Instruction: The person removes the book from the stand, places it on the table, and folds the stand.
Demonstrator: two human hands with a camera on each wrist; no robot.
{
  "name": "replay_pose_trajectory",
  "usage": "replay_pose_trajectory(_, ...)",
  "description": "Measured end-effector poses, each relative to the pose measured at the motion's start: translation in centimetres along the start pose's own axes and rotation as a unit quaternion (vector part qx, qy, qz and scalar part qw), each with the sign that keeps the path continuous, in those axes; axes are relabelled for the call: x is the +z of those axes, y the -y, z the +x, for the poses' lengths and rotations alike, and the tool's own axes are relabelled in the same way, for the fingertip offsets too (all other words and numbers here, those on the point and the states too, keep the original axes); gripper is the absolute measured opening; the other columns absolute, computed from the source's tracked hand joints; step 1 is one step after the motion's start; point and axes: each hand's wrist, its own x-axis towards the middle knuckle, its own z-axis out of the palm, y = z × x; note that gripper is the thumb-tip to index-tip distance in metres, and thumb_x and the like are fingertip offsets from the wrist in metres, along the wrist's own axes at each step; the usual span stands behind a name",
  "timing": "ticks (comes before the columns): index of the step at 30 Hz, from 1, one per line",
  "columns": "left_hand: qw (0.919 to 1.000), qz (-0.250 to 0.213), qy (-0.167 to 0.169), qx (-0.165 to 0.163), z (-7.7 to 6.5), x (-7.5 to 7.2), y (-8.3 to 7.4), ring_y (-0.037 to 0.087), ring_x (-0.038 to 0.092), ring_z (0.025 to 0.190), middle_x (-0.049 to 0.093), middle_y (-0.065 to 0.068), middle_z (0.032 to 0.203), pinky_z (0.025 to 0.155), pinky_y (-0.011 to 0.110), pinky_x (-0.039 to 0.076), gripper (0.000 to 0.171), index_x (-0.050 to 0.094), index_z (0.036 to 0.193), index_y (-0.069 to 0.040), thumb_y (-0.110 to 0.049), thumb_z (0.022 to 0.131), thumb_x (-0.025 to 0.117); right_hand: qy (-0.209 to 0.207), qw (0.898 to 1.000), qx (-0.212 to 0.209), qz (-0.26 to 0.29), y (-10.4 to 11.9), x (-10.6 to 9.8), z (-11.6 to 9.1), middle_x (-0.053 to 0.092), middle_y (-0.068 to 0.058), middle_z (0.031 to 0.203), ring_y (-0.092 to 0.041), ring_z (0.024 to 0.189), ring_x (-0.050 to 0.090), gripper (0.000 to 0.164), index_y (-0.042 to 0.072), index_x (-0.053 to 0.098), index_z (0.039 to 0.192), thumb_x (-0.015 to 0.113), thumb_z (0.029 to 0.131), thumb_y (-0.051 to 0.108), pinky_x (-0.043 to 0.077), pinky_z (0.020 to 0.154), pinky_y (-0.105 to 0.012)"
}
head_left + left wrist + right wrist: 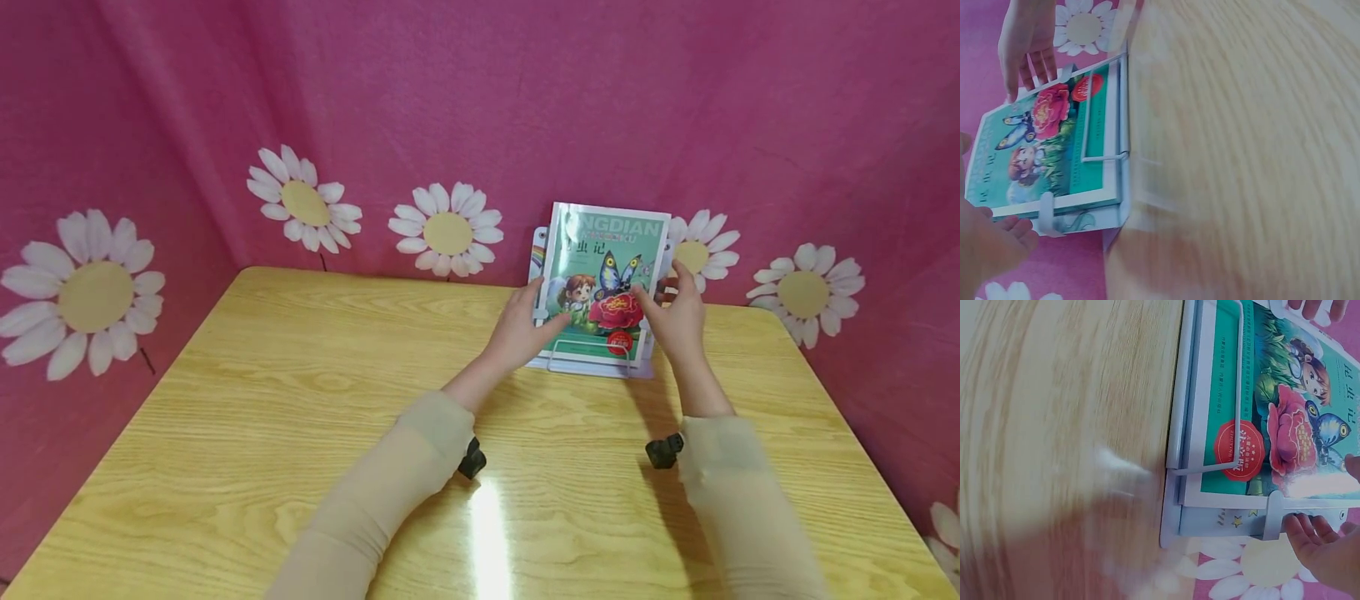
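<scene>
1. Green-covered paperback, with a butterfly, a red flower and a girl on its front, leans back on a bookstand near the far edge of the table, to the right of the middle. A glossy glare washes out part of its lettering.

2. Across the lower cover runs the stand's wire retainer; the book's foot sits behind it. A pale clip shows at each side: a left clip and a right clip.

3. My left hand is spread at the book's left side, thumb out over the front, fingers by the edge. My right hand is spread likewise at the right side, its thumb before the cover and its fingertips beside the right clip. I see no firm pinch in either; whether my thumbs touch the cover I cannot tell.

4. As I judge it, the book's placing is all but done: it is upright on its support with the wire in front. What seems left is slight squaring, if any, and letting go.

5. Behind the stand, the table's far edge meets a pink curtain with daisies, so I have little room to push back. To my right the side edge is fairly near; the wider stretch of wood lies to my left and toward me, giving my forearms easy room to draw back.
</scene>
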Motion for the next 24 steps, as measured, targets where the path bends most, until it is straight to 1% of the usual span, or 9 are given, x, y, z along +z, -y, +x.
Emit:
replay_pose_trajectory(4, 0.9997, -0.015, -0.011, -0.014, 0.3, 0.8, 0.4, 0.028, 0.033, 0.136, 0.030, 0.014, 0.151, 0.109, 0.045, 0.032, 0.075, 0.024, 0.150, -0.012, -0.043, 0.090, 0.058, -0.009, 1.000, 0.019, 0.010, -0.1, 0.3, -0.1, 0.053, -0.017, 0.119, -0.024, 0.099, 0.055, 0.071, 0.008, 0.029, 0.147, 0.063, 0.089, 0.034, 0.046, 0.076, -0.020)
replay_pose_trajectory(6, 0.9994, -0.022, -0.018, -0.022, 0.4, 1.1, 0.5, 0.029, 0.034, 0.135, 0.031, 0.014, 0.150, 0.108, 0.046, 0.033, 0.075, 0.025, 0.150, -0.012, -0.042, 0.090, 0.058, -0.010, 1.000, 0.025, 0.011, 0.0, 0.3, -0.1, 0.053, -0.017, 0.117, -0.021, 0.097, 0.053, 0.070, 0.007, 0.030, 0.146, 0.062, 0.090, 0.035, 0.042, 0.073, -0.015)
replay_pose_trajectory(8, 0.9990, -0.025, -0.027, -0.026, 0.6, 1.2, 0.5, 0.029, 0.038, 0.133, 0.034, 0.014, 0.148, 0.107, 0.046, 0.034, 0.074, 0.026, 0.149, -0.011, -0.041, 0.090, 0.059, -0.012, 0.999, 0.029, 0.010, 0.1, 0.4, -0.2, 0.054, -0.016, 0.115, -0.019, 0.096, 0.053, 0.069, 0.006, 0.031, 0.145, 0.061, 0.090, 0.035, 0.042, 0.073, -0.014)
replay_pose_trajectory(11, 0.9983, -0.033, -0.038, -0.030, 0.9, 1.3, 0.4, 0.026, 0.044, 0.127, 0.038, 0.013, 0.144, 0.104, 0.044, 0.039, 0.072, 0.028, 0.148, -0.010, -0.037, 0.090, 0.060, -0.015, 0.999, 0.038, 0.012, 0.3, 0.5, -0.1, 0.053, -0.016, 0.116, -0.020, 0.098, 0.052, 0.067, 0.005, 0.033, 0.144, 0.060, 0.091, 0.036, 0.043, 0.078, -0.019)
replay_pose_trajectory(15, 0.9978, -0.034, -0.046, -0.036, 1.2, 1.2, 0.4, 0.023, 0.051, 0.120, 0.041, 0.012, 0.141, 0.098, 0.039, 0.044, 0.069, 0.030, 0.147, -0.010, -0.034, 0.091, 0.061, -0.011, 0.998, 0.061, 0.022, 0.5, 0.5, 0.1, 0.051, -0.016, 0.118, -0.020, 0.102, 0.049, 0.066, 0.004, 0.036, 0.142, 0.058, 0.091, 0.038, 0.043, 0.083, -0.025)
replay_pose_trajectory(18, 0.9980, -0.025, -0.048, -0.033, 1.4, 1.1, 0.5, 0.022, 0.052, 0.117, 0.043, 0.011, 0.138, 0.095, 0.036, 0.046, 0.067, 0.032, 0.147, -0.010, -0.033, 0.091, 0.061, 0.000, 0.996, 0.083, 0.027, 0.7, 0.5, 0.3, 0.050, -0.015, 0.119, -0.019, 0.102, 0.046, 0.066, 0.003, 0.036, 0.142, 0.056, 0.091, 0.040, 0.042, 0.080, -0.023)
replay_pose_trajectory(21, 0.9987, -0.012, -0.042, -0.028, 1.6, 1.0, 0.7, 0.021, 0.053, 0.114, 0.044, 0.010, 0.135, 0.094, 0.035, 0.046, 0.068, 0.031, 0.147, -0.010, -0.034, 0.091, 0.061, 0.009, 0.994, 0.106, 0.034, 1.0, 0.4, 0.5, 0.048, -0.012, 0.118, -0.016, 0.102, 0.044, 0.065, 0.003, 0.036, 0.142, 0.055, 0.092, 0.040, 0.041, 0.077, -0.020)
replay_pose_trajectory(24, 0.9991, 0.007, -0.033, -0.027, 1.8, 1.0, 1.0, 0.019, 0.052, 0.108, 0.044, 0.008, 0.134, 0.090, 0.034, 0.046, 0.069, 0.030, 0.148, -0.013, -0.036, 0.091, 0.060, 0.015, 0.992, 0.119, 0.035, 1.3, 0.5, 0.6, 0.047, -0.008, 0.112, -0.014, 0.098, 0.043, 0.063, 0.002, 0.036, 0.140, 0.054, 0.093, 0.038, 0.040, 0.074, -0.019)
